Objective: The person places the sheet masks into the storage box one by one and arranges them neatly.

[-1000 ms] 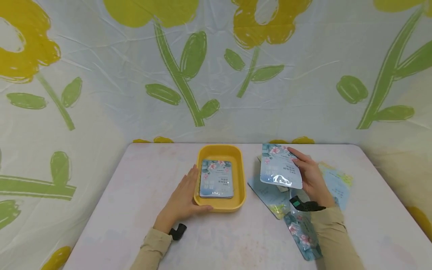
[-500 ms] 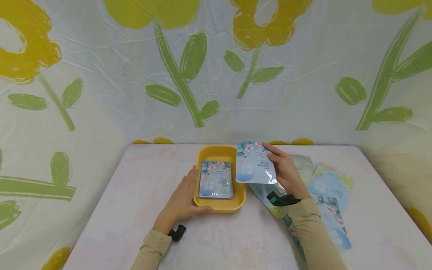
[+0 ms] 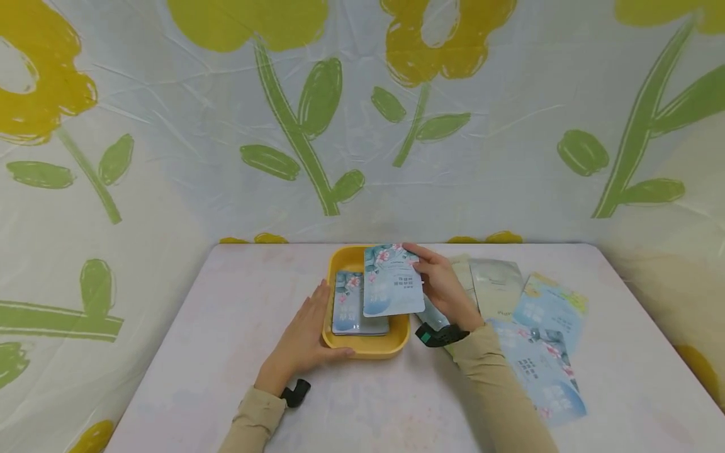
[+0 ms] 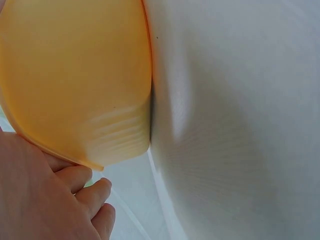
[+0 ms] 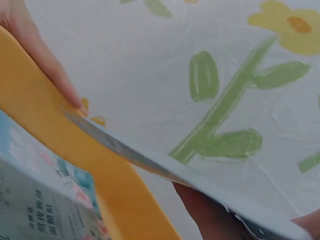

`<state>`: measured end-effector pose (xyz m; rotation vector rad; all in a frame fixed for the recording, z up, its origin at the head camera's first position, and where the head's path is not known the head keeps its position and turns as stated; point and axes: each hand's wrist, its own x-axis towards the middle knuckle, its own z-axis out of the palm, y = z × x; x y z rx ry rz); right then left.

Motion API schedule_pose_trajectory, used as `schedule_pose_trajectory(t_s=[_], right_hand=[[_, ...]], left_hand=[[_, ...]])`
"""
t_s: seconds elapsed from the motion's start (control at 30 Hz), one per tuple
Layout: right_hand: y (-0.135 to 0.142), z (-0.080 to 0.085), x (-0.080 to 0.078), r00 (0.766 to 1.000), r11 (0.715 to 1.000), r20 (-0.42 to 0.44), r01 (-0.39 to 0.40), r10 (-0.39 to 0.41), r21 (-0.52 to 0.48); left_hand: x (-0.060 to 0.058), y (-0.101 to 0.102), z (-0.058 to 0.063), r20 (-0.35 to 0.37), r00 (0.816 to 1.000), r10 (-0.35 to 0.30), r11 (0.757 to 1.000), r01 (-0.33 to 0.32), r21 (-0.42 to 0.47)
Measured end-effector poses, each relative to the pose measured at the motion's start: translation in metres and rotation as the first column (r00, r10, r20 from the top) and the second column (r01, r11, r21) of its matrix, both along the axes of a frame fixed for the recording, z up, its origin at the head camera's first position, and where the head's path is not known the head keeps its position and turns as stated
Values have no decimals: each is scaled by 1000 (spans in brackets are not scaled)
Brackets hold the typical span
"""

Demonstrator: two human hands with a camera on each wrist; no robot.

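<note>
My right hand (image 3: pixel 447 289) pinches a blue face mask sachet (image 3: pixel 392 289) by its right edge, thumb and fingers on opposite faces. The sachet has pink flowers at its top and overlaps the right half of a yellow tray (image 3: pixel 368 348) in the head view. Inside the tray lie flat, stacked sachets (image 3: pixel 345 308) of the same print. In the right wrist view the held sachet (image 5: pixel 145 162) appears nearly edge-on above the tray. My left hand (image 3: pixel 300 333) rests against the tray's left side, its fingers along the rim and the thumb at the front corner.
To the right, several more sachets are spread on the table: a flowered blue sachet (image 3: pixel 540 371), a yellow-flowered sachet (image 3: pixel 552 308) and a silvery one (image 3: pixel 498 283). Others are partly hidden under my right forearm (image 3: pixel 498 384). A flower-printed cloth (image 3: pixel 464 189) hangs behind the table.
My right hand has carried the sachet leftward, from over the loose sachets to over the tray. The left hand has stayed at the tray's side.
</note>
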<state>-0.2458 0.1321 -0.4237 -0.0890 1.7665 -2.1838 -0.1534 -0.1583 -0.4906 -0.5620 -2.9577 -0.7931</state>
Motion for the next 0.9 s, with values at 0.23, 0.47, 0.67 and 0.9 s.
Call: schedule_pose_trajectory(t_s=[0.23,0.47,0.67,0.9], right_hand=[[-20,-9,1,1000,998,9,-20,19,65],[-38,-17,0,998,989,7,-68,67,129],[-51,-18,-3,991,968,-9,-132,137,215],[-60,-19,-8,979,937,-30,-185,202,296]], left_hand=[[1,-1,-1,-8,1000,-8,1000,8,7],[-1,-1,0,-28,999,-20,1000,20,4],[-2,-2,-2,-27,999,-18,1000,17,-13],[-3,-4,-4,-29,999,-25,1000,25,2]])
